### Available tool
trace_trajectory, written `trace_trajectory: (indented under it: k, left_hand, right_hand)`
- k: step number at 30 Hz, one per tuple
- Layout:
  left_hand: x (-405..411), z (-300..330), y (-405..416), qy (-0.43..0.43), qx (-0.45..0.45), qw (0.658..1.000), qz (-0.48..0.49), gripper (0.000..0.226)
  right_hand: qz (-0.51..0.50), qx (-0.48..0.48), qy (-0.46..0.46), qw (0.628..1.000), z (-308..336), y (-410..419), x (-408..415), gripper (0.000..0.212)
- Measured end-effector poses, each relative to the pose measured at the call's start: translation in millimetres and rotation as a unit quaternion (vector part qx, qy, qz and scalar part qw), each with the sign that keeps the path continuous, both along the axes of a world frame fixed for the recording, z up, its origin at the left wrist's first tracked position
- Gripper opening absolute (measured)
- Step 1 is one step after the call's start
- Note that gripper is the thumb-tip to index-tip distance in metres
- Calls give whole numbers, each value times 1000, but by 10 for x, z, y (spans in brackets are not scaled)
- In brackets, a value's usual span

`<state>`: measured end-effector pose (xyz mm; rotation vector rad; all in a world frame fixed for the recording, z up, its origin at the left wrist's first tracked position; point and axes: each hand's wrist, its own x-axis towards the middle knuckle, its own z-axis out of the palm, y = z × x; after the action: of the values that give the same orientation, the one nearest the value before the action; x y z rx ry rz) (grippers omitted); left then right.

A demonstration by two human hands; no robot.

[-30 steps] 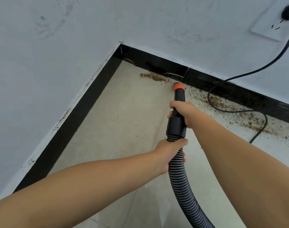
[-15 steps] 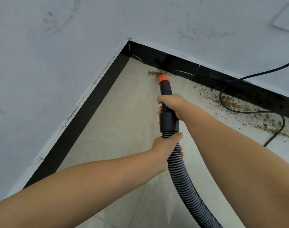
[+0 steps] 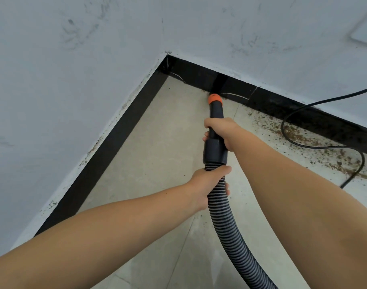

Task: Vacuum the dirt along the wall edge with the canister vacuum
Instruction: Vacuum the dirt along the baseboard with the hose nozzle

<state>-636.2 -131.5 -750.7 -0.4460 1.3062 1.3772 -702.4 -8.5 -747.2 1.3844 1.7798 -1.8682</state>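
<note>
The vacuum's black nozzle tube with its orange tip (image 3: pixel 215 99) touches the floor right at the black skirting board (image 3: pixel 237 88) of the far wall. My right hand (image 3: pixel 221 131) grips the black tube just behind the tip. My left hand (image 3: pixel 207 184) grips the ribbed grey-black hose (image 3: pixel 232 234) just below the black cuff. Brown dirt (image 3: pixel 316 142) lies scattered along the wall edge to the right of the nozzle. The canister itself is out of view.
A black power cord (image 3: pixel 287 122) loops over the dirty floor strip at the right and runs up the wall. A white socket plate (image 3: pixel 366 34) sits on the wall at upper right. The room corner (image 3: pixel 168 59) is left of the nozzle. Pale tiles cover the floor.
The nozzle has moved left along the far wall toward the corner, and the brown pile there is no longer visible. Both hands keep their grips.
</note>
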Motion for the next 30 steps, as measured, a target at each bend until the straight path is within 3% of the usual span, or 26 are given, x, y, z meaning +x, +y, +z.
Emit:
trace_trajectory:
  k: [5, 16, 22, 30]
  left_hand:
    - [197, 0, 188, -4, 9, 999, -36, 19]
    - [3, -82, 152, -8, 21, 999, 30, 19]
    - [-39, -154, 137, -19, 41, 998, 52, 23]
    - [281, -141, 317, -40, 45, 997, -41, 20]
  right_hand:
    - [-28, 19, -17, 999, -33, 266, 274, 16]
    - [53, 25, -5, 998, -25, 77, -115, 18]
    - [107, 62, -12, 992, -55, -28, -264, 30]
    - [14, 75, -41, 996, -41, 328, 268, 26]
